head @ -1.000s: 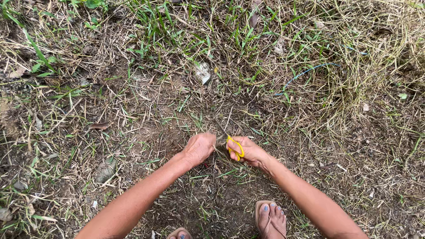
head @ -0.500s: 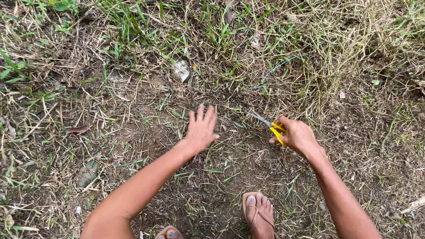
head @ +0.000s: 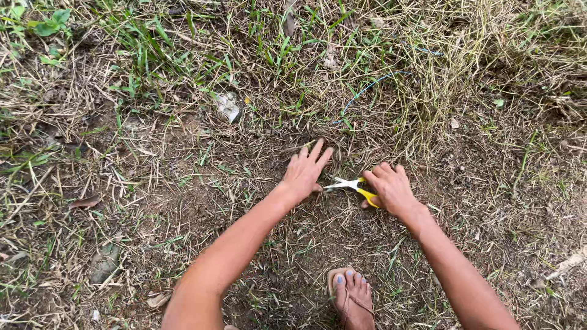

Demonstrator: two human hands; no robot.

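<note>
Since half a second back: right hand (head: pixel 391 189) swung in toward left hand (head: pixel 304 174), small yellow-handled scissors (head: pixel 353 186) now at centre frame, blades part open, tips nearly touching left thumb. Left hand spread flat, pressing dry grass (head: pixel 318 153) down. Right hand curled around scissor handles. Step judged: trimming grass at ground level. Next cut needs blades kept clear of left fingers. Sandalled foot (head: pixel 351 296) at bottom centre.

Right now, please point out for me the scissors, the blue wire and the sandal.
scissors (head: pixel 351 186): head view, on the metal blades near the yellow handle.
blue wire (head: pixel 369 88): head view, on the middle of its curve in the grass.
sandal (head: pixel 351 302): head view, on the strap over the foot.
</note>
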